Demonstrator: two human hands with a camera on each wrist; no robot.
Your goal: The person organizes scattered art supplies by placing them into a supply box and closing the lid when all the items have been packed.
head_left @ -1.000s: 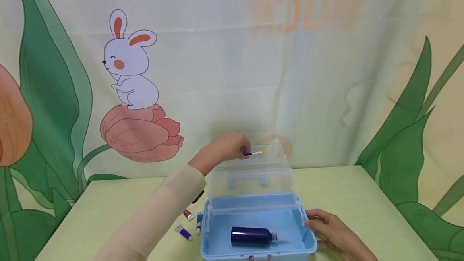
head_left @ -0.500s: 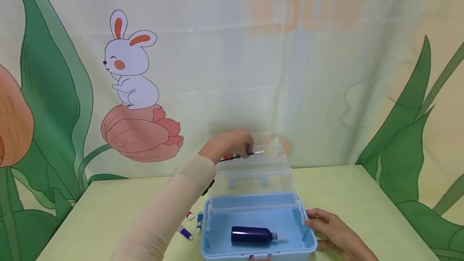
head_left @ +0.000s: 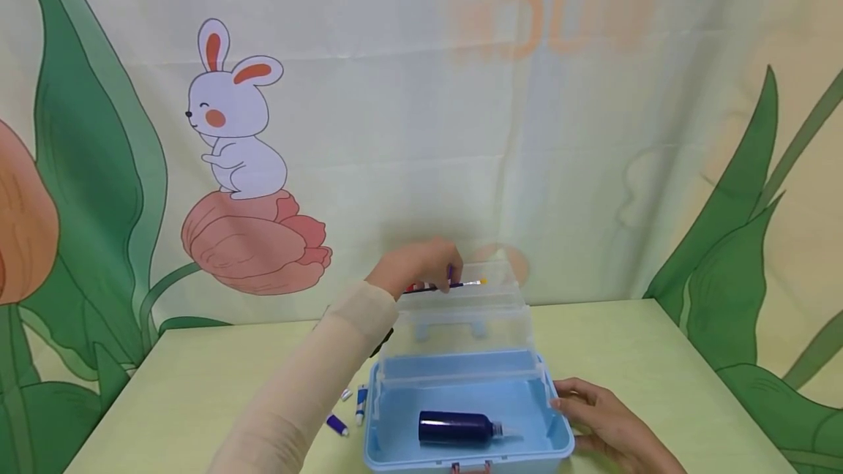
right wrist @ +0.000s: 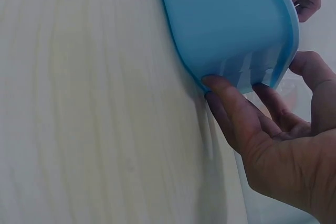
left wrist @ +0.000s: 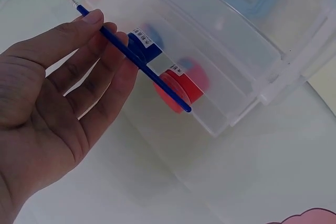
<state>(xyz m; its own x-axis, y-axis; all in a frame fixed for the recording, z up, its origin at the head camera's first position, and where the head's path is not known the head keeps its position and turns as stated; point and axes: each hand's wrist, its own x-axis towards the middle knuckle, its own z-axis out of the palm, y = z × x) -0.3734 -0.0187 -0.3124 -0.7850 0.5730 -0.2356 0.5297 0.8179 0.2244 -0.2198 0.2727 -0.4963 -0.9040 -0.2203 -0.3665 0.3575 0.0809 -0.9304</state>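
My left hand (head_left: 421, 267) pinches a thin blue paintbrush (left wrist: 128, 53) with an orange-yellow tip between thumb and fingers. It is held at the top of the box's raised clear lid (head_left: 503, 342). In the left wrist view, a blue jar (left wrist: 149, 51) and a red jar (left wrist: 184, 85) with white labels sit in the clear lid compartment beside the brush. My right hand (head_left: 602, 415) grips the right end of the light blue box (head_left: 454, 368), thumb at the rim and fingers along the outer wall. A dark purple bottle (head_left: 454, 427) with a clear nozzle lies inside the box.
Left of the box lie a purple-and-white paint tube (head_left: 337, 425) and a blue one (head_left: 361, 404). My left sleeve (head_left: 316, 379) partly covers another tube's end and a black object (head_left: 382, 342). A printed curtain (head_left: 408, 130) hangs behind the table (head_left: 619, 342).
My left hand has moved slightly right with the paintbrush, and more of the brush handle and a red jar show. The sleeve now covers more of the tubes. The right hand keeps its place.
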